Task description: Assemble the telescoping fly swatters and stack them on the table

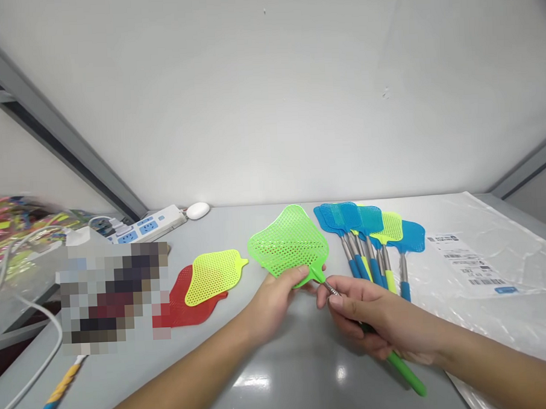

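The left hand [277, 304] holds a bright green fly swatter [288, 240] in a small grip at the bottom of its flat net, with the thumb on top. The right hand [372, 318] has a tight, narrow grip on the thin metal stick [331, 289], and the green handle [406, 373] pokes out below it. The swatter is held over the gray tabletop [280, 373]. Near the left hand, a yellow swatter [213, 277] lies on a red swatter [171, 311]. Near the right hand, blue swatters [346, 219] lie in a row with a yellow-green swatter [388, 226].
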Motion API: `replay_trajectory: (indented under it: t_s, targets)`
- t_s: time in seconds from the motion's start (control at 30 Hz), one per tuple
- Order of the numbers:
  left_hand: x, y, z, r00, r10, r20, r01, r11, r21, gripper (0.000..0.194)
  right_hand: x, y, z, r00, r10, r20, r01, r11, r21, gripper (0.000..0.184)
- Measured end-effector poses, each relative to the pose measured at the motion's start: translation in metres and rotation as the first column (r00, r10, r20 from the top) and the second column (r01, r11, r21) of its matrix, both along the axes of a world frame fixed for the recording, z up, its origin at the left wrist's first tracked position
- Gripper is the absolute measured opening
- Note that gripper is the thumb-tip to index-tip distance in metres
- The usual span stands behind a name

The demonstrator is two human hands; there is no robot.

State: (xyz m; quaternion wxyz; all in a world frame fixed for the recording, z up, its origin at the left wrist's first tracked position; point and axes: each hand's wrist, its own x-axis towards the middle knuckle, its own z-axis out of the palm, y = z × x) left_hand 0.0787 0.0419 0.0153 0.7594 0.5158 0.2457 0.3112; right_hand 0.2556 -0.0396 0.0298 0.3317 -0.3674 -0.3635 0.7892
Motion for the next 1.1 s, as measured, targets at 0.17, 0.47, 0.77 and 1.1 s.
replay_trajectory:
  t_s: [0.17, 0.47, 0.77, 1.1]
  targets:
    - [-0.003, -0.003, -0.003, 0.999, -0.034, -0.025, 0.035, 0.998, 0.051, 0.03, 0.001, -0.001, 0.001, 1.0, -0.002, 0.013, 0.002, 1.0, -0.023, 0.023]
    - [0.005, 0.014, -0.004, 0.883, 0.456, 0.109, -0.443, 0.888, -0.126, 0.015, 0.007, 0.01, 0.004, 0.985, -0.099, 0.142, 0.093, 0.995, 0.045, 0.025]
    - [-0.007, 0.034, 0.004, 0.816, 0.564, 0.123, -0.56, 0.825, -0.071, 0.036, 0.001, 0.002, -0.003, 0.709, -0.245, 0.662, -0.035, 0.924, 0.38, 0.039]
    - [-0.006, 0.025, 0.002, 0.875, 0.462, 0.146, -0.463, 0.886, -0.026, 0.038, -0.005, -0.007, -0.017, 0.759, -0.29, 0.582, 0.078, 0.929, 0.361, 0.046]
